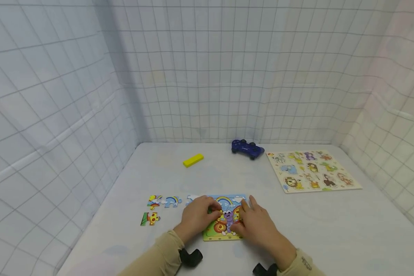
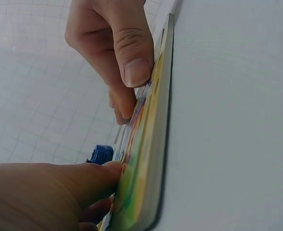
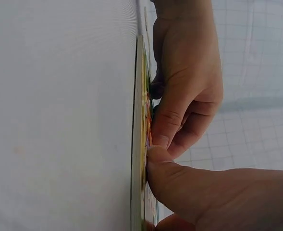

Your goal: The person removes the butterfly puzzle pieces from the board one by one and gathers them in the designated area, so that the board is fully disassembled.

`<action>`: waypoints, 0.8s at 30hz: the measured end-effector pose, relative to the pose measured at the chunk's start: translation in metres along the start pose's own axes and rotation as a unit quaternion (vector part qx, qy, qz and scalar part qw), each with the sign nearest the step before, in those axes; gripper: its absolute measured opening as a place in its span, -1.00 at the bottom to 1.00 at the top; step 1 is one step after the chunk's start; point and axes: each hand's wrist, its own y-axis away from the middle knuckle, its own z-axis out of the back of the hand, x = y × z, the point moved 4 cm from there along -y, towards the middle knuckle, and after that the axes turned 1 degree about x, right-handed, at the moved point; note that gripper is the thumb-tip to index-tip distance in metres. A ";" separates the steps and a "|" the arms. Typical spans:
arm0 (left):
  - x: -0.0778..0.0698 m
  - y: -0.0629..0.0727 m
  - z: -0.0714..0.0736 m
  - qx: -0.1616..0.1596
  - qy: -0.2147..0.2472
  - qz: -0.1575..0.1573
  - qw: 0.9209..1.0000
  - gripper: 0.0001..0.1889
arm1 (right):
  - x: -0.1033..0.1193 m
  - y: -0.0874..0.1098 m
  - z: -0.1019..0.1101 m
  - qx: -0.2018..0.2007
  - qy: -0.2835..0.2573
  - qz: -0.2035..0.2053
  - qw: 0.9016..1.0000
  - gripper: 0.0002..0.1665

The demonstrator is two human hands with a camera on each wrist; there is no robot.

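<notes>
A jigsaw puzzle board [image 1: 224, 238] with a purple butterfly and a rainbow lies flat on the table. My left hand [image 1: 197, 215] is at its left side, thumb and bent forefinger pinching a yellow-patterned puzzle piece [image 1: 221, 212] low on the picture; the fingers hide most of the piece. On the board's right side my right hand [image 1: 258, 224] rests with fingers spread, its thumb [image 2: 137, 72] touching the picture. Loose pieces lie left of the board: one with a rainbow [image 1: 171, 201], one with a figure [image 1: 154, 201], one yellow and green [image 1: 151, 219].
A yellow block [image 1: 193, 160] lies farther back on the white table [image 1: 151, 168]. Behind the board sits a blue game controller [image 1: 247, 148]. An animal peg puzzle [image 1: 314, 171] lies at the back right. White gridded cloth walls [image 1: 220, 76] close off the back and sides.
</notes>
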 end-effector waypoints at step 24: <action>-0.005 0.001 -0.005 -0.024 0.081 0.016 0.996 -0.84 | 0.005 0.005 0.004 0.011 -0.019 -0.009 1.000 -0.09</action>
